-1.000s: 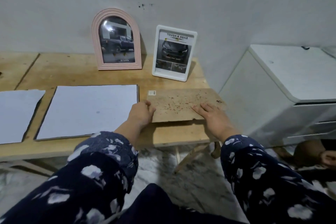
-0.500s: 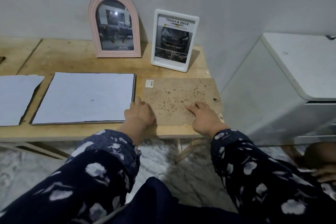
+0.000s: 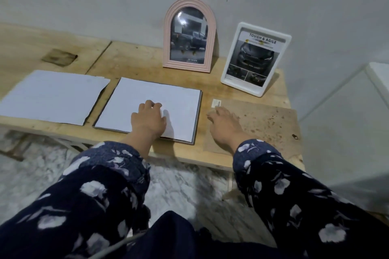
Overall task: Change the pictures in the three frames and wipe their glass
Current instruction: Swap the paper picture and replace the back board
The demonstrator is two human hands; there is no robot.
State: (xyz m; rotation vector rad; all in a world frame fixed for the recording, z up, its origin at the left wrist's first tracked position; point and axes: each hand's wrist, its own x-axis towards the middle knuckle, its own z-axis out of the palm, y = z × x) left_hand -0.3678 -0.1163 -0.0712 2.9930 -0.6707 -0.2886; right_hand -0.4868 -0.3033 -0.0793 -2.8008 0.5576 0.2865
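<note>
We count two upright frames at the wall: a pink arched frame (image 3: 190, 35) at twelve o'clock and a white frame (image 3: 255, 59) at one o'clock. Three flat pieces lie on the wooden table (image 3: 134, 61): a white sheet (image 3: 52, 95), a white-faced board (image 3: 151, 107) and a brown backing board (image 3: 259, 124). Our left hand (image 3: 148, 120) rests on the white-faced board, fingers loosely bent, grasping nothing. Our right hand (image 3: 224, 124) lies on the brown board's left edge; blur hides its fingertips, so we cannot tell its grip.
</note>
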